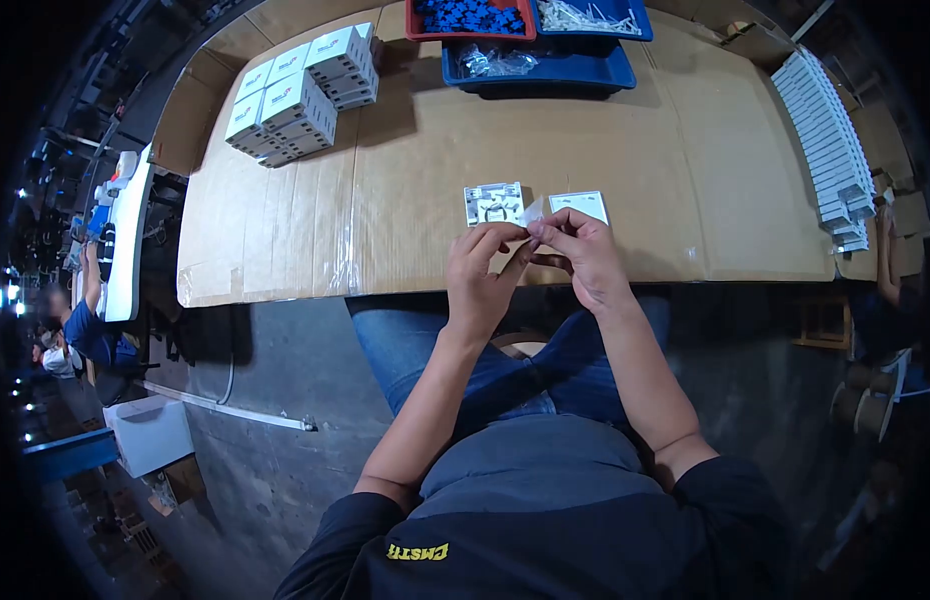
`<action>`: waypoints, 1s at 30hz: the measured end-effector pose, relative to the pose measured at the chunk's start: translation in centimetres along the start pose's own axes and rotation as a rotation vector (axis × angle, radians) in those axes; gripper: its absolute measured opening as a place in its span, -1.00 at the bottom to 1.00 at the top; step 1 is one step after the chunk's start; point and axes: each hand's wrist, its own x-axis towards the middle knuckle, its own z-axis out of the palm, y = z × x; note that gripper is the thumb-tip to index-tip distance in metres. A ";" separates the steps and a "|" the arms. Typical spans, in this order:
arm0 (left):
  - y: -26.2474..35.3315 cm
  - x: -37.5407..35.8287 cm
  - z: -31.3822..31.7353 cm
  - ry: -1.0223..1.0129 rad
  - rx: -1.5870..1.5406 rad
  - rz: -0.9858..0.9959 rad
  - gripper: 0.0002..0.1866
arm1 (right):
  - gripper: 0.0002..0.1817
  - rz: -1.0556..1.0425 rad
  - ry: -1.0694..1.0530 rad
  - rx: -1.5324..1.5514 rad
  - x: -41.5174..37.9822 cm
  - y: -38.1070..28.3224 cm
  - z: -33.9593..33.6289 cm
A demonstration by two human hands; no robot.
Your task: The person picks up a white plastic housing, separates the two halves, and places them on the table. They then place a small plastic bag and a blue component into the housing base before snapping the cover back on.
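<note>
In front of my body, just over the near edge of the cardboard-covered table [405, 200], my two hands meet at the fingertips. A small clear plastic bag [532, 212] sticks up between them. My left hand [480, 275] is closed in a pinch at its lower end, and my right hand [589, 262] pinches it from the other side. What the bag contains is too small to make out. Just beyond my left fingers lies an open white housing [493, 190] with dark and metal parts inside. A flat white cover [580, 200] lies behind my right hand, partly hidden by it.
White boxes [295, 105] are stacked at the back left. A red tray [470, 37] of blue pieces, a blue tray [645, 25] of white pieces and another blue tray [540, 88] with clear bags stand at the back. White pieces [825, 150] line the right edge. A co-worker [90, 325] sits far left.
</note>
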 end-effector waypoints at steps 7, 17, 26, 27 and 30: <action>0.3 -0.1 -0.5 0.013 -0.003 0.022 -0.76 | -0.88 0.013 -0.002 -0.018 -0.2 0.6 -0.3; 0.3 -0.5 -0.5 0.087 -0.113 -0.154 -0.87 | -0.90 -0.240 0.016 -0.248 0.1 2.3 0.0; 0.9 -1.7 1.5 0.190 -0.116 0.002 -0.88 | -0.80 -0.927 0.245 -0.736 -0.9 1.9 2.3; 0.9 -1.9 1.6 0.191 -0.105 0.017 -0.87 | -0.77 -0.942 0.239 -0.718 -0.9 2.0 2.3; 1.1 -1.8 1.7 0.147 -0.171 -0.013 -0.90 | -0.69 -0.937 0.215 -0.679 -1.0 2.2 2.2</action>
